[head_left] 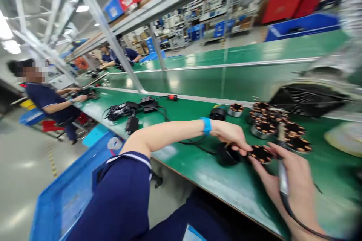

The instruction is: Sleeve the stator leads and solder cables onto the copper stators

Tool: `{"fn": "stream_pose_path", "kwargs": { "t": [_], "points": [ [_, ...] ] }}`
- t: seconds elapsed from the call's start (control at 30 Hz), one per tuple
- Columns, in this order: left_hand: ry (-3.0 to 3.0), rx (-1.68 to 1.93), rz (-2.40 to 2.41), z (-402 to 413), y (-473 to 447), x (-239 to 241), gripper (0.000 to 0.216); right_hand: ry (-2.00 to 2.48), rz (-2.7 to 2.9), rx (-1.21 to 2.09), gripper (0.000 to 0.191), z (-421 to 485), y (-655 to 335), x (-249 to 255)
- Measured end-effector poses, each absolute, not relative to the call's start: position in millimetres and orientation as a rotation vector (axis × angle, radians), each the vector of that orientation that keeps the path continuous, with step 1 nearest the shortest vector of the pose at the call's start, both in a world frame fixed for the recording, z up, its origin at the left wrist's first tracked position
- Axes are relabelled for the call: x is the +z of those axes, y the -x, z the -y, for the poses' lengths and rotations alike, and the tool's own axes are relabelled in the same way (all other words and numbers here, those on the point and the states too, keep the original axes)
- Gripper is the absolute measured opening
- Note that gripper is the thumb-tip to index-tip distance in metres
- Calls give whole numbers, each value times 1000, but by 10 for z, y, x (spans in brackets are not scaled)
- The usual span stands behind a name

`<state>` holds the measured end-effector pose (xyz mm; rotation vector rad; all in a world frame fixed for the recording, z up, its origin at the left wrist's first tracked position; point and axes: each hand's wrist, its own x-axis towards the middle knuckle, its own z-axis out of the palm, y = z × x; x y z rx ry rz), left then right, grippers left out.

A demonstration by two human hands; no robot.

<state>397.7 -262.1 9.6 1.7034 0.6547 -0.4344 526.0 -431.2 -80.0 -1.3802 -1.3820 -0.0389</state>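
Observation:
My left hand [230, 135], with a blue wristband, reaches across the green bench [198, 165] and pinches a round motor stator with copper windings [260, 153]. Its fingers are closed on the stator's left edge, next to a black round part [226, 155]. My right hand [294, 180] comes in from the lower right. It is wrapped round a slim grey tool with a black cable [283, 180], and its fingertips touch the same stator from the right. Behind the hands several more stators [271, 120] lie in a cluster.
A black fan grille [308, 99] lies at the right rear. Black cables and power adapters [127, 113] lie on the bench to the left. A blue bin [65, 199] stands by my left side. Other workers [48, 98] sit further down the line.

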Motion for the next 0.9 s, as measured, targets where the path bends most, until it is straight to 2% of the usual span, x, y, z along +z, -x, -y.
{"fn": "stream_pose_path", "kwargs": {
  "t": [0.1, 0.2, 0.73, 0.9],
  "points": [
    [-1674, -391, -678, 2571, -3907, 201, 54, 1394, 1388, -126, 50, 4308, -5273, -777],
    [-1643, -337, -714, 2535, -3902, 224, 59, 1399, 1384, -103, 44, 4282, -5258, -749],
    [-1553, -359, -741, 2440, -4056, 164, 26, 1405, 1371, -55, 49, 4314, -5255, -754],
    [-1548, -434, -747, 2346, -4077, 132, 35, 1400, 1360, -62, 49, 4310, -5267, -755]
  ]
}}
